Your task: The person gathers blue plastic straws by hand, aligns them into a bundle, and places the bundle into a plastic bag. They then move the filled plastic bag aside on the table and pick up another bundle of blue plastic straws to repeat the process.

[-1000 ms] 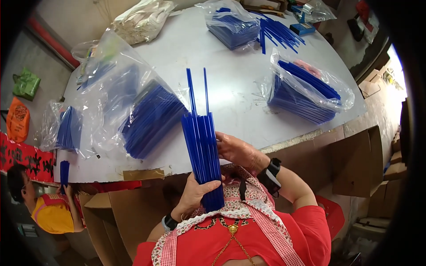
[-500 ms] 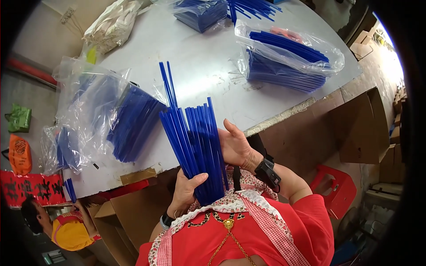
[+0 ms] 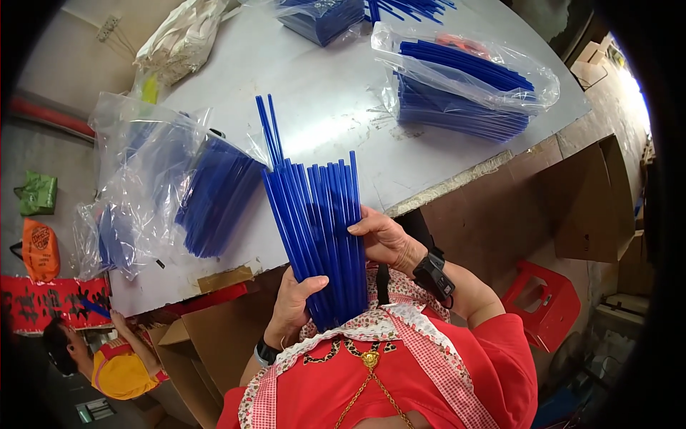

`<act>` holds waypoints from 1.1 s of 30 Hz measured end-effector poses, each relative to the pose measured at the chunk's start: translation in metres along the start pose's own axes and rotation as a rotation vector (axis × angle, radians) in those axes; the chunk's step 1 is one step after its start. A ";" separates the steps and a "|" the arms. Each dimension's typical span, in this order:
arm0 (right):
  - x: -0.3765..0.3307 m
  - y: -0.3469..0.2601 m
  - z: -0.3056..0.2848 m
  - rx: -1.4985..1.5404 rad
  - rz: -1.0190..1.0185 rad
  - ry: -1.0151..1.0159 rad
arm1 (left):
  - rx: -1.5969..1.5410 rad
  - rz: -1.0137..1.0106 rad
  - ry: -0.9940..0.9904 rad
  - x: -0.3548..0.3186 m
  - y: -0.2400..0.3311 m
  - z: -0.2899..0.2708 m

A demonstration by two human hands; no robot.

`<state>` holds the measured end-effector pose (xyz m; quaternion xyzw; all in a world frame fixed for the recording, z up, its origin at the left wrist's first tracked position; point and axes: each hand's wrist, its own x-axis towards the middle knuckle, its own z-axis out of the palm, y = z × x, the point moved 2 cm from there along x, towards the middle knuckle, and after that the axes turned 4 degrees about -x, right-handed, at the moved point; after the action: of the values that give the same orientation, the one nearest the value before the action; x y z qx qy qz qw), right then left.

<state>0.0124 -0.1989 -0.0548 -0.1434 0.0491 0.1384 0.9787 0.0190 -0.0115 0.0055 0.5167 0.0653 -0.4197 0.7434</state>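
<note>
A bundle of long blue plastic tubes stands fanned out between my hands, its lower ends against my apron. My left hand grips it low on the left, thumb across the front. Higher up on the right side, my right hand is closed on the bundle's edge with its thumb in front; its other fingers are partly hidden behind. Two tubes at the upper left stick up well above the others. Just beyond my left hand, a clear bag of blue tubes lies on the table.
The pale table carries another bag of blue tubes, loose tubes and a white sack. Cardboard boxes and a red stool stand to the right. A co-worker in yellow is at lower left.
My right hand has closed from an open palm onto the right edge of the bundle, its thumb now over the front. The tubes have shifted slightly right. The co-worker's arm has moved.
</note>
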 end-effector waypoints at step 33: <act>-0.004 -0.002 -0.002 0.060 -0.051 0.043 | 0.058 0.004 -0.073 0.018 0.019 0.004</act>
<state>0.0087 -0.2029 -0.0554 -0.1180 0.0706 0.1088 0.9845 0.0420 -0.0221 0.0113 0.5225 0.0249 -0.4386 0.7308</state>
